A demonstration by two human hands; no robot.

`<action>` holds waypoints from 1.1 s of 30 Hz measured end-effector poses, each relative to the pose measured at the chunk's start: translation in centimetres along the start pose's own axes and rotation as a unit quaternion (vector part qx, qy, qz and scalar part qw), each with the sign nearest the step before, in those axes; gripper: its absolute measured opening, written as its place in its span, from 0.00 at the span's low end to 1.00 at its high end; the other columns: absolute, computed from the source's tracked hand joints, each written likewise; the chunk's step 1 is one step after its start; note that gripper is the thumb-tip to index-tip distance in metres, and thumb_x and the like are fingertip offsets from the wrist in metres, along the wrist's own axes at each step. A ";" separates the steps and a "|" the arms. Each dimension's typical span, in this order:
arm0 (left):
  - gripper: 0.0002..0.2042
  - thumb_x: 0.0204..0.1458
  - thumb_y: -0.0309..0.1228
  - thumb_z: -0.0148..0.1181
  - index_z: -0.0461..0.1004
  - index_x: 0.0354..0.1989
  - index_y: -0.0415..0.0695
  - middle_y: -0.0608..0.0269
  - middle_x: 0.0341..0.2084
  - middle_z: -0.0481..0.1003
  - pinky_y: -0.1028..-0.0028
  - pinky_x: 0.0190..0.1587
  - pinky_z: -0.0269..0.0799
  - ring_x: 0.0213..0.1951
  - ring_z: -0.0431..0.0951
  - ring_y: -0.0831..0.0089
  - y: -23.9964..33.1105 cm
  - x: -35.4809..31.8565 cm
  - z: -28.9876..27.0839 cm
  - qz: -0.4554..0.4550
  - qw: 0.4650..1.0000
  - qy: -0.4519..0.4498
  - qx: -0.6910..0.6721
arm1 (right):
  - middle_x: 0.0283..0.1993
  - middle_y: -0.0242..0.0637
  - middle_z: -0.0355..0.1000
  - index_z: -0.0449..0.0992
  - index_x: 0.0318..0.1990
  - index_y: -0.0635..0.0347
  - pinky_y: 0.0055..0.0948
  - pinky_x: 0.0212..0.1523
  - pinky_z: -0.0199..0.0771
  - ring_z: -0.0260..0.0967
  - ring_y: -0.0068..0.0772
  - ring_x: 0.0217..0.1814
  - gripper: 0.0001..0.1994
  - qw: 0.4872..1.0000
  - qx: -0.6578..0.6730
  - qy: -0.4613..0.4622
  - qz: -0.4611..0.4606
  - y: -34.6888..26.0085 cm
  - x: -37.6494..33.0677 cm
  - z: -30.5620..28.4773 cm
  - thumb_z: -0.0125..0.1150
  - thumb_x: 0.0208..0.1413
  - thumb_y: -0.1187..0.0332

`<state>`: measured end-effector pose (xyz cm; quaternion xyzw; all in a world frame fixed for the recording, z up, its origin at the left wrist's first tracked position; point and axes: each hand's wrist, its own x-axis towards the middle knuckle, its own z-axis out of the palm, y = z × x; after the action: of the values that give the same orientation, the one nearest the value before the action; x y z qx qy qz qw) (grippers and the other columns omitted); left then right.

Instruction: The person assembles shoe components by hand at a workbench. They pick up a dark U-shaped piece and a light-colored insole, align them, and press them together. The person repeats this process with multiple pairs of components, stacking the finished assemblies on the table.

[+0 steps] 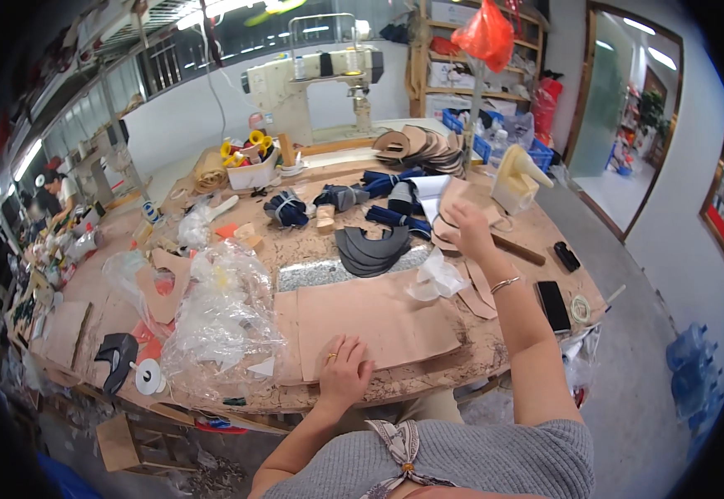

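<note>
The left hand [344,370] lies flat, fingers spread, on the tan sheet [379,320]; at 1 o'clock, the right hand [468,229] pinches a tan leather piece [459,193].

1. Left hand [344,370] rests on a matt tan leather sheet [383,320].
2. Right hand [467,224] touches smooth, pale leather cut-outs [453,218].
3. Crinkled, glossy, clear plastic bags [221,320].
4. Worn, rough wooden workbench [428,378].

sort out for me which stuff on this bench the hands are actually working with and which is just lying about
In hand: right hand on tan leather pieces; left hand flat on tan leather sheet.
Lying about: black phone, clear plastic bags, sewing machine.
</note>
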<state>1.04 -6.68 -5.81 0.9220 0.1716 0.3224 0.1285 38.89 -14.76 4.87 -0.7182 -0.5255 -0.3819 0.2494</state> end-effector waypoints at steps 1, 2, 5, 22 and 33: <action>0.17 0.48 0.36 0.60 0.75 0.46 0.42 0.55 0.51 0.72 0.56 0.59 0.62 0.58 0.66 0.50 0.2 0.3 -0.2 -0.019 1.000 -0.004 -0.011 | 0.44 0.42 0.75 0.76 0.46 0.60 0.40 0.49 0.71 0.72 0.45 0.46 0.19 0.996 0.068 -0.059 0.019 -0.4 -0.2 2.0 0.67 0.44 0.67; 0.17 0.49 0.36 0.60 0.75 0.46 0.43 0.55 0.51 0.72 0.56 0.59 0.62 0.58 0.66 0.50 0.1 0.4 -0.2 -0.019 1.000 -0.004 -0.005 | 0.46 0.43 0.74 0.75 0.48 0.60 0.41 0.51 0.70 0.71 0.46 0.48 0.21 0.983 0.132 -0.119 0.036 -1.1 -0.5 4.0 0.68 0.44 0.65; 0.17 0.49 0.37 0.60 0.75 0.47 0.44 0.55 0.51 0.72 0.57 0.58 0.63 0.58 0.67 0.52 -0.2 0.2 -0.1 -0.017 1.000 -0.010 0.003 | 0.53 0.45 0.71 0.73 0.52 0.60 0.44 0.56 0.65 0.67 0.50 0.56 0.24 0.937 0.271 -0.207 0.071 -5.1 -1.0 9.3 0.69 0.46 0.62; 0.21 0.52 0.37 0.61 0.71 0.52 0.40 0.45 0.58 0.64 0.53 0.62 0.56 0.61 0.62 0.47 -1.0 -0.3 -0.7 0.009 0.979 0.180 -0.092 | 0.32 0.35 0.74 0.74 0.41 0.55 0.36 0.39 0.71 0.73 0.40 0.38 0.10 0.973 0.203 -0.028 -0.110 -16.5 -1.6 2.6 0.53 0.50 0.71; 0.31 0.49 0.51 0.60 0.68 0.56 0.40 0.47 0.60 0.63 0.50 0.64 0.50 0.63 0.60 0.45 -0.2 0.3 -0.6 0.051 0.996 -0.058 0.040 | 0.36 0.42 0.75 0.78 0.42 0.60 0.38 0.42 0.73 0.73 0.43 0.38 0.14 0.918 0.148 -0.095 0.354 -5.5 -11.5 1.1 0.68 0.46 0.69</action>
<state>0.80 -6.27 -5.26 0.9510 0.1295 0.2677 0.0850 32.18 -18.65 -5.36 -0.8453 -0.3082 -0.1162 0.4206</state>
